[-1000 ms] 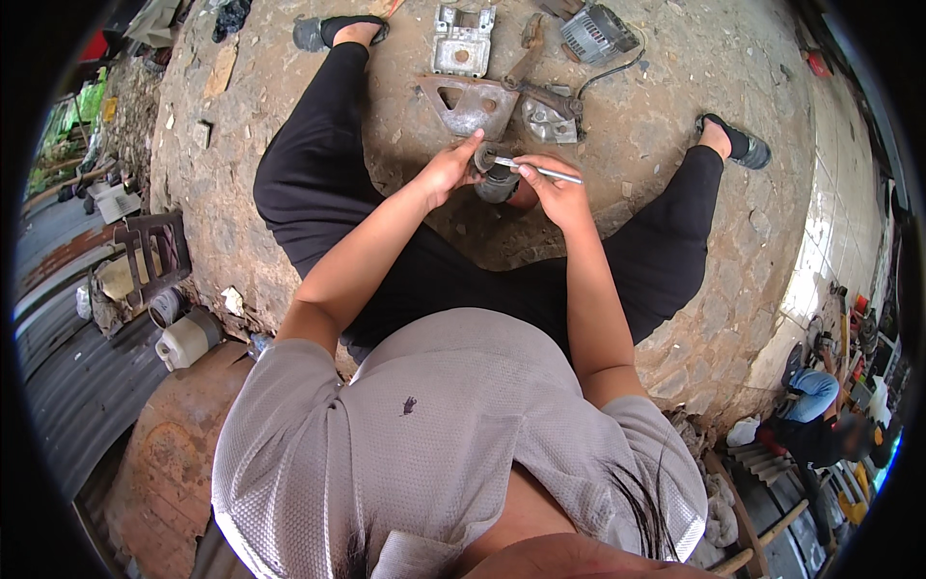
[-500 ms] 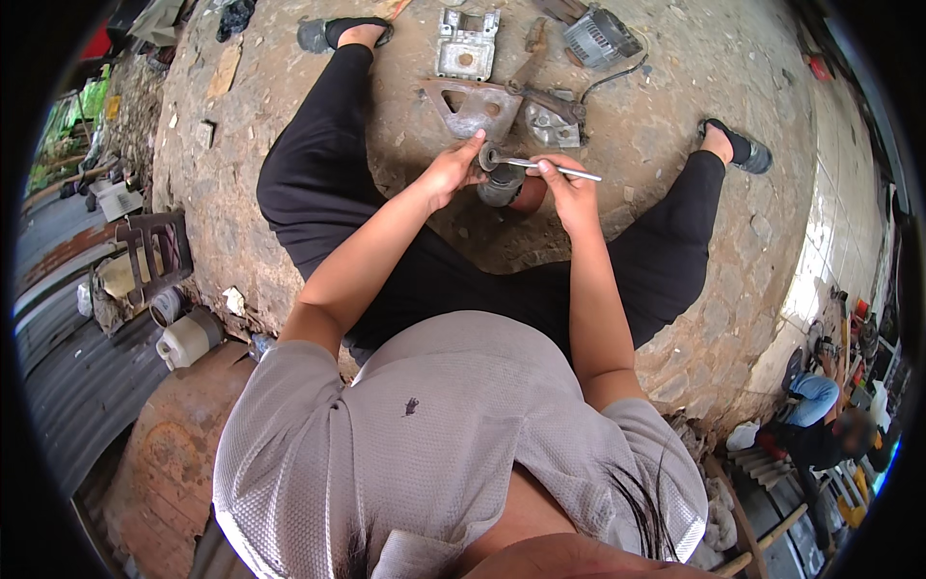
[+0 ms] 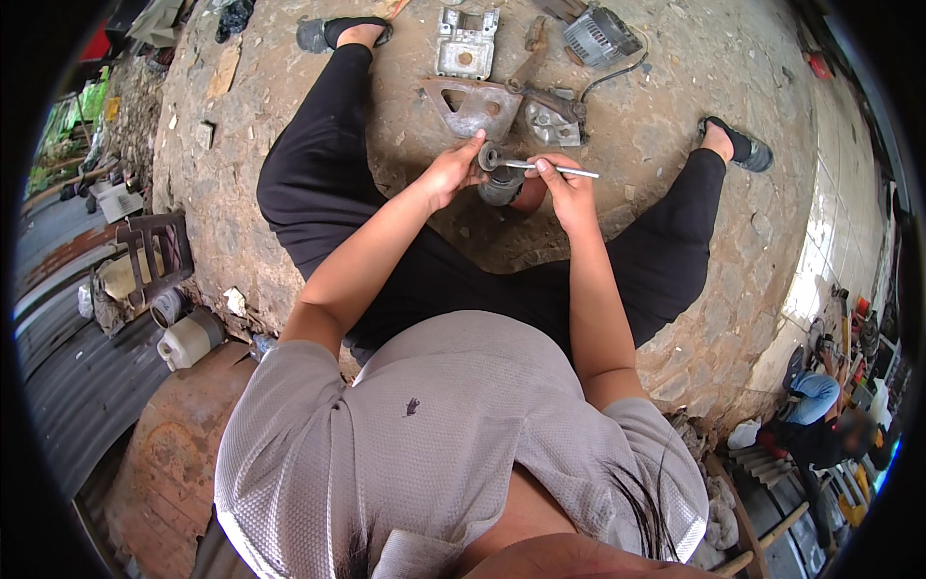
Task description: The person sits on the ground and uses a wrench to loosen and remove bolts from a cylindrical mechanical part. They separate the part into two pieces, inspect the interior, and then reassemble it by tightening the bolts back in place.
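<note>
My left hand (image 3: 453,176) is closed on a small dark metal part with a round, ring-like end (image 3: 489,154). In my right hand (image 3: 571,198), a slim silver rod-shaped tool (image 3: 580,172) is pinched between thumb and fingers. The tool lies nearly level, its left end at the ring-like part; its exact tip is too small to make out. Directly below, between my legs, stands a dark round metal piece (image 3: 500,190) with a reddish-brown side. A grey triangular metal plate with holes (image 3: 473,104) lies on the ground just beyond my left fingertips.
Beyond the plate lie a silver metal housing (image 3: 466,48), a rusty hammer-like tool (image 3: 526,69), a cast metal piece (image 3: 553,125) and a motor-like unit (image 3: 600,39) with a cable. A white jug (image 3: 188,340) stands at left. Another person (image 3: 815,400) sits far right.
Both hands stay nearly in place. The silver tool and the ring-like part show only a very slight shift.
</note>
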### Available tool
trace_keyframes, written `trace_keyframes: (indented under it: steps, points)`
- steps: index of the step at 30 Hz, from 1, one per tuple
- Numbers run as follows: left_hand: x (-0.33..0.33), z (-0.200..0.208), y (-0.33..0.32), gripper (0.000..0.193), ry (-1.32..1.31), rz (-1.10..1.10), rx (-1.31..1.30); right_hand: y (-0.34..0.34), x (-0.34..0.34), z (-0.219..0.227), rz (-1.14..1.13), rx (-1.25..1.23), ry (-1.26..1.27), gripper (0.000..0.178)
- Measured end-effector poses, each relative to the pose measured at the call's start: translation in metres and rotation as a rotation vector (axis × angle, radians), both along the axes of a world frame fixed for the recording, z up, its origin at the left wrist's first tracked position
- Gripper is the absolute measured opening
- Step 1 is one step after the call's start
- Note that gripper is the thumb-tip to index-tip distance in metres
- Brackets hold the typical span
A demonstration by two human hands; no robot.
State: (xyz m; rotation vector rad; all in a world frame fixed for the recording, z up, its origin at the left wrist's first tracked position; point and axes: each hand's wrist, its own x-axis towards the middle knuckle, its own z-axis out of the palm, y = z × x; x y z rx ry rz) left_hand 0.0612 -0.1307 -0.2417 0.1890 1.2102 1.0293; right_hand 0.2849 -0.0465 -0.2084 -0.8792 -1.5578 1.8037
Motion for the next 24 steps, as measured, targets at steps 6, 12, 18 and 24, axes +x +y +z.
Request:
trace_keyframes:
  steps: [6,12,18,24]
  points:
    - [0.001,0.005,0.0,0.052,0.001,0.02,-0.005,0.0,0.001,-0.002,0.0,-0.003,-0.012,0.021]
    - [-0.001,0.0,0.0,0.056,0.014,-0.007,0.003,0.003,0.003,-0.002,0.005,-0.027,-0.018,0.023]
    - [0.0,0.006,-0.001,0.058,0.055,-0.016,-0.006,0.003,0.004,-0.002,0.009,-0.044,-0.027,0.026]
    - [0.0,0.007,0.0,0.055,0.032,-0.007,-0.018,0.002,0.004,-0.001,0.018,-0.031,-0.012,0.027]
